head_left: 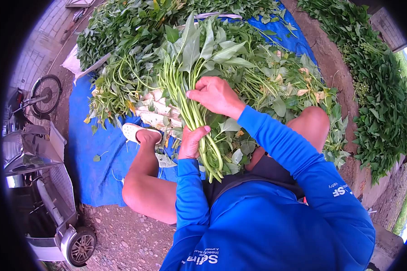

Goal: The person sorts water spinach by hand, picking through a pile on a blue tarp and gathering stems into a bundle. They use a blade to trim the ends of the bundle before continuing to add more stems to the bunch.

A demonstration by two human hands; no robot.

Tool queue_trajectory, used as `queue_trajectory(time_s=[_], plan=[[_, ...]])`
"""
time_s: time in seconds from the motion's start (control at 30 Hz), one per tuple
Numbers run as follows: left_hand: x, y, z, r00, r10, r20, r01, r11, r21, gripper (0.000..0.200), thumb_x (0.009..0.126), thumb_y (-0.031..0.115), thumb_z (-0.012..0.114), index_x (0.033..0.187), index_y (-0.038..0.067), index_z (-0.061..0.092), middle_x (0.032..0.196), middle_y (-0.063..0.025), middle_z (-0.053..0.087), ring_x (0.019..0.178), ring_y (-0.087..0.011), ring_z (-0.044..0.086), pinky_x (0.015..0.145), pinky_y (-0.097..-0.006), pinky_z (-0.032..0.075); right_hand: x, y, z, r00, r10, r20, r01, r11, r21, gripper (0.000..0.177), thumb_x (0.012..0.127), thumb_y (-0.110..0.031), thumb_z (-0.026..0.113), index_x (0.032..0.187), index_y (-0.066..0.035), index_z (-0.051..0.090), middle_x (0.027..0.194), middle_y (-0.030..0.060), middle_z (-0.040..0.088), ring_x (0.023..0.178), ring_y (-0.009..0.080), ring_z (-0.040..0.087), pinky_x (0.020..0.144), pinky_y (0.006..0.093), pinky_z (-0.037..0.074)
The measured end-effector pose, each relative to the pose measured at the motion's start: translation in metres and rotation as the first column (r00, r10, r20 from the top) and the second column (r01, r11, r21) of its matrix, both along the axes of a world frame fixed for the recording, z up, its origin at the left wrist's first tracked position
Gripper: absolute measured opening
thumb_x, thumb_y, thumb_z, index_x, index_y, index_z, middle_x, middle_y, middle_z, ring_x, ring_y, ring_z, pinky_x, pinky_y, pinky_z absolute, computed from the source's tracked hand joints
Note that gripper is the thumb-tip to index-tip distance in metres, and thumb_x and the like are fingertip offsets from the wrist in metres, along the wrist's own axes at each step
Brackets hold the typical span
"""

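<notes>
A bunch of long green stems with broad leaves (pixel 181 86) is held upright in front of my body. My left hand (pixel 193 141) is wrapped round the lower stems, whose cut ends stick out below it. Higher up, my right hand (pixel 216 95) is closed at the right side of the bunch, thumb and fingers pressed together near the stems; whether a stem or leaf is between them is too small to tell. Behind the bunch lies a heap of leafy stems (pixel 257 77), with some yellowed leaves.
A blue tarp (pixel 92 153) lies under the heap. More greens (pixel 380 104) are piled at the right beyond a bare strip of ground. At the left are a wheel (pixel 46 97) and a metal vehicle part (pixel 54 180). My legs are either side of the bunch.
</notes>
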State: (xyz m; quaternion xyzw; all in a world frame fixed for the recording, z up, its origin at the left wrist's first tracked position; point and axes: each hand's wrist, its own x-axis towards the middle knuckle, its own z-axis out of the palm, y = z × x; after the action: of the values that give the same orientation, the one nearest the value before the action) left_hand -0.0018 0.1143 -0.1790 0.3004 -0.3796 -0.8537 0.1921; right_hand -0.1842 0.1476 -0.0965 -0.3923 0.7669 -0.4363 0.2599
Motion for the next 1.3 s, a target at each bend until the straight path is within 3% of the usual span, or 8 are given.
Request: queue_trajectory(time_s=[0.17, 0.37, 0.47, 0.63, 0.77, 0.87, 1.17, 1.3], plan=[[-0.001, 0.001, -0.001, 0.997, -0.001, 0.075, 0.008, 0.995, -0.096, 0.038, 0.085, 0.001, 0.076, 0.123, 0.003, 0.067, 0.098, -0.0006, 0.068, 0.084, -0.0116, 0.064, 0.077, -0.0302, 0.054, 0.008, 0.007, -0.015, 0.953, -0.159, 0.256, 0.175, 0.984, -0.04, 0.029, 0.101, -0.023, 0.07, 0.11, 0.004, 0.073, 0.093, 0.0121, 0.079, 0.074, 0.0155, 0.074, 0.067, 0.0314, 0.06], [0.002, -0.001, 0.003, 0.996, -0.021, 0.081, 0.029, 0.994, -0.109, 0.045, 0.086, 0.007, 0.078, 0.129, 0.0, 0.066, 0.102, -0.0003, 0.071, 0.09, -0.0108, 0.065, 0.082, -0.0292, 0.053, 0.019, 0.015, -0.056, 0.478, -0.22, 0.85, 0.462, 0.886, -0.03, 0.024, 0.106, -0.012, 0.062, 0.127, 0.0, 0.067, 0.097, 0.0082, 0.073, 0.071, 0.0141, 0.068, 0.064, 0.0291, 0.06], [0.002, -0.002, -0.002, 0.989, -0.127, 0.073, 0.137, 0.978, -0.155, 0.067, 0.084, 0.009, 0.08, 0.149, 0.005, 0.06, 0.113, 0.0015, 0.065, 0.097, -0.0089, 0.059, 0.087, -0.0266, 0.049, 0.013, -0.009, -0.065, 0.681, -0.099, 0.726, 0.158, 0.987, -0.014, 0.03, 0.107, -0.013, 0.061, 0.132, 0.003, 0.07, 0.108, 0.0109, 0.077, 0.082, 0.0137, 0.074, 0.066, 0.0286, 0.061], [0.012, -0.013, 0.001, 0.972, 0.196, 0.133, -0.181, 0.976, -0.118, 0.035, 0.083, 0.006, 0.078, 0.117, 0.002, 0.068, 0.095, -0.0014, 0.068, 0.083, -0.012, 0.065, 0.076, -0.0294, 0.053, -0.036, -0.024, -0.033, 0.762, 0.099, 0.64, -0.147, 0.989, 0.022, 0.035, 0.107, -0.019, 0.064, 0.137, -0.001, 0.069, 0.112, 0.0077, 0.074, 0.09, 0.015, 0.072, 0.079, 0.0298, 0.062], [0.036, -0.038, 0.001, 0.927, 0.369, 0.07, -0.359, 0.925, -0.121, 0.026, 0.095, 0.008, 0.071, 0.118, -0.002, 0.065, 0.101, -0.0076, 0.071, 0.084, -0.0198, 0.073, 0.078, -0.0344, 0.062, -0.112, 0.01, -0.066, 0.86, -0.36, 0.363, 0.365, 0.929, 0.057, 0.027, 0.098, -0.014, 0.069, 0.121, -0.003, 0.076, 0.101, 0.0047, 0.077, 0.086, 0.0144, 0.07, 0.077, 0.0309, 0.059], [0.039, -0.051, 0.0, 0.829, 0.556, 0.049, -0.543, 0.824, -0.162, 0.027, 0.093, 0.005, 0.07, 0.118, -0.002, 0.062, 0.1, -0.0078, 0.067, 0.083, -0.0205, 0.071, 0.075, -0.0351, 0.062, -0.158, 0.049, -0.165, 0.909, -0.379, -0.177, 0.409, 0.893, 0.187, 0.021, 0.094, -0.022, 0.067, 0.101, -0.007, 0.081, 0.094, 0.0124, 0.08, 0.085, 0.0264, 0.076, 0.081, 0.0368, 0.06], [0.024, -0.053, -0.008, 0.828, 0.544, 0.132, -0.533, 0.839, -0.112, 0.024, 0.093, 0.01, 0.074, 0.11, -0.005, 0.067, 0.096, -0.0094, 0.071, 0.081, -0.0202, 0.071, 0.075, -0.0341, 0.061, -0.116, 0.069, -0.228, 0.96, -0.095, -0.265, 0.239, 0.774, 0.586, 0.033, 0.086, -0.035, 0.079, 0.099, -0.004, 0.08, 0.107, 0.0248, 0.077, 0.101, 0.0446, 0.073, 0.094, 0.0511, 0.057], [0.014, -0.05, -0.01, 0.859, 0.495, 0.134, -0.491, 0.869, -0.059, 0.024, 0.093, 0.01, 0.075, 0.109, -0.005, 0.068, 0.093, -0.0068, 0.069, 0.078, -0.0184, 0.069, 0.075, -0.0332, 0.06, -0.134, 0.069, -0.179, 0.906, -0.317, -0.28, 0.398, 0.864, 0.309, 0.036, 0.091, -0.033, 0.079, 0.111, -0.003, 0.081, 0.105, 0.0213, 0.079, 0.1, 0.0384, 0.075, 0.094, 0.0461, 0.058]])
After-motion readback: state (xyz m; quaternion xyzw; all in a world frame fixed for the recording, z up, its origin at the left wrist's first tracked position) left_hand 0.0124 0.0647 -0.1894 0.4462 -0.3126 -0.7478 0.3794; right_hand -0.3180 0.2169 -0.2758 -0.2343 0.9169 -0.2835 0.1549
